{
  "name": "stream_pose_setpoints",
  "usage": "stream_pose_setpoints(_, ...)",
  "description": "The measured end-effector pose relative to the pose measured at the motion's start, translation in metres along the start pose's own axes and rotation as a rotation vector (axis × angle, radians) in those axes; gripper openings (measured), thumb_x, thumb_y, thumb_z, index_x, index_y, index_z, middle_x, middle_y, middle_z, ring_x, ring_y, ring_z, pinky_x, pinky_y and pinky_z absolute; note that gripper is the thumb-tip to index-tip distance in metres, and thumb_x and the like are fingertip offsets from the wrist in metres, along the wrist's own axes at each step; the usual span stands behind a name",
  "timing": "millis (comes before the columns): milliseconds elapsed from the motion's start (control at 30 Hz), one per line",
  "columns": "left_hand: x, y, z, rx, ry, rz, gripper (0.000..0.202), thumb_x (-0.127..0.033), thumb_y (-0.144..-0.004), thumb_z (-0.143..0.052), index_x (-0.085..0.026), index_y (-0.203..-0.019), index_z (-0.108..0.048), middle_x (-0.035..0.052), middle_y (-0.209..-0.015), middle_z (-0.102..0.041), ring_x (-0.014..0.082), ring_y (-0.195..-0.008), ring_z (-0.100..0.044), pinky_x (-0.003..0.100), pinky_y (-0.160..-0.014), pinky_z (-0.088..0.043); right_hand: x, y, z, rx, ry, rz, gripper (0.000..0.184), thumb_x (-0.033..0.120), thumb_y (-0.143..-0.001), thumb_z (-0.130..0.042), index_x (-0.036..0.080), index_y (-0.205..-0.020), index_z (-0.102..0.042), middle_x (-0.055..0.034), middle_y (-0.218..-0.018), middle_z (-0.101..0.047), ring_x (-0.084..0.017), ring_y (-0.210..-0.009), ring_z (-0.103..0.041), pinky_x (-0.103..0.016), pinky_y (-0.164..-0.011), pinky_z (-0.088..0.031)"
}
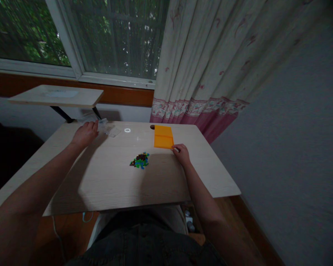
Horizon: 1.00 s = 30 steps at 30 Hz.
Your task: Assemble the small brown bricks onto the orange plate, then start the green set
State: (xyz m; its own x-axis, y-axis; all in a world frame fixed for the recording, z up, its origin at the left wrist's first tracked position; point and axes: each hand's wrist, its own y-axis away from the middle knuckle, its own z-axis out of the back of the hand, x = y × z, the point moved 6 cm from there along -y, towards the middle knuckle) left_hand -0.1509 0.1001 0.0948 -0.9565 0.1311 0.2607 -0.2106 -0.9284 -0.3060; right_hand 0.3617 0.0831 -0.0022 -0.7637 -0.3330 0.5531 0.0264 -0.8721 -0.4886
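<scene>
My right hand is at the near right corner of an orange rectangular sheet or shallow tray, its thumb and fingers pinched together on that corner. The orange piece lies toward the back of the table, with a darker band across it. My left hand reaches to the back left, fingers curled at the edge of some clear plastic bags; its fingertips appear to grip one bag. Between my hands lies a small pile of green, blue, brown and yellow pieces, too small to name singly.
The pale wood table has a raised side shelf on black supports at the back left. A curtain hangs behind the table beside the window. Below the front edge, a box of small items stands on the right.
</scene>
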Motion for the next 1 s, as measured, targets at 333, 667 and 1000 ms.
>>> stream_pose_setpoints(333, -0.020, 0.005, 0.037, -0.092, 0.072, -0.075, 0.061, -0.031, -0.094, -0.042, -0.003, -0.147, -0.032, 0.0244, -0.117, -0.057, 0.0375, -0.114, -0.052, 0.043, -0.092, -0.042, -0.002, 0.000, -0.002, 0.003, -0.001, 0.004, 0.021, 0.037, -0.083, -0.061, 0.024, -0.091, -0.074, -0.0083, -0.096, -0.071, -0.025, -0.094, -0.062, -0.044, -0.094, -0.046)
stream_pose_setpoints(667, -0.129, -0.001, 0.051, -0.113, 0.133, -0.410, 0.054, -0.027, -0.098, -0.039, -0.005, -0.147, -0.033, 0.0202, -0.114, -0.059, 0.0302, -0.110, -0.053, 0.038, -0.091, -0.043, 0.000, 0.000, -0.001, 0.012, -0.004, 0.003, 0.020, 0.036, -0.082, -0.062, 0.023, -0.091, -0.073, -0.0086, -0.096, -0.072, -0.025, -0.094, -0.063, -0.044, -0.094, -0.046)
stream_pose_setpoints(1000, -0.209, -0.011, 0.010, -0.145, 0.201, -0.724, 0.048, -0.024, -0.100, -0.035, -0.005, -0.143, -0.038, 0.0178, -0.107, -0.061, 0.0268, -0.103, -0.056, 0.036, -0.088, -0.044, -0.001, -0.001, -0.002, 0.017, 0.001, -0.010, 0.018, 0.034, -0.081, -0.062, 0.023, -0.091, -0.073, -0.0076, -0.097, -0.072, -0.023, -0.096, -0.063, -0.043, -0.096, -0.045)
